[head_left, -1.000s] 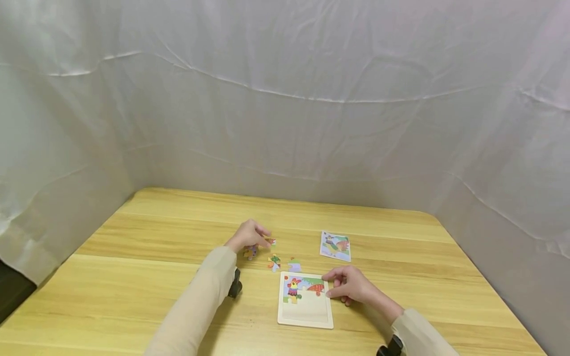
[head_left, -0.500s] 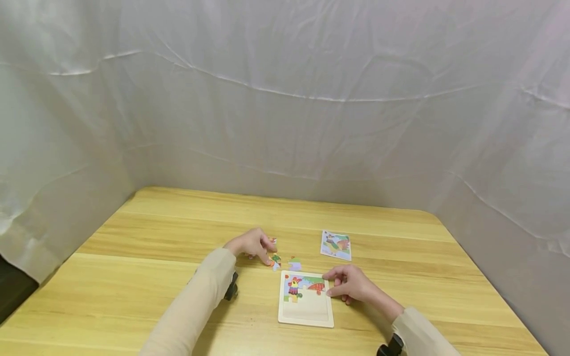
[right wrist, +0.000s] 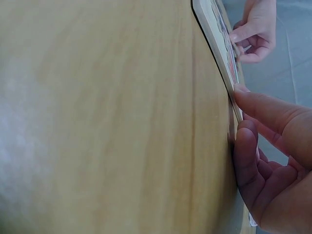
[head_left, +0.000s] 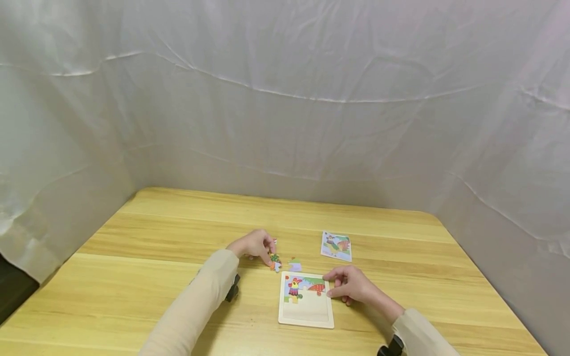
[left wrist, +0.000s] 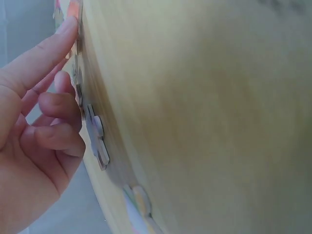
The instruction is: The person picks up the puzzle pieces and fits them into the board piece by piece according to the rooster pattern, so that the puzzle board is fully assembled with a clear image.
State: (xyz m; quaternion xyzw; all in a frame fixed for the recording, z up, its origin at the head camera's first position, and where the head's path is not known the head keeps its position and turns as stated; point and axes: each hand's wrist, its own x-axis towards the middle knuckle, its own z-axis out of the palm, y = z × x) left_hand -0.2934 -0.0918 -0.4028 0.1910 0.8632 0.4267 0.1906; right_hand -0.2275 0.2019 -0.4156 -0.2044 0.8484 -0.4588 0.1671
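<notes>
My left hand (head_left: 256, 244) pinches a small jigsaw piece (head_left: 276, 262) with green, orange and lavender print between thumb and forefinger, low over the table. In the left wrist view, the thumb lies on an orange patch of it while the other fingers curl loosely. My right hand (head_left: 352, 285) holds the right side of a wooden puzzle tray (head_left: 331, 311), thumb and forefinger at its upper right edge. Joined pieces showing a rooster head (head_left: 294, 287) and a red speckled wing (head_left: 316, 288) fill the tray's upper part; bare wood shows below.
Just behind the tray lies a green and lavender piece (head_left: 295, 265). A reference picture card (head_left: 336, 246) sits farther back on the right. More pieces are partly hidden by the left hand; the left wrist view shows a loose piece (left wrist: 97, 136). Pale curtains (head_left: 285, 138) surround the table.
My left hand has moved from the pieces farther back toward the one nearer the tray, and its thumb and forefinger have closed on it. The right hand has stayed at the tray.
</notes>
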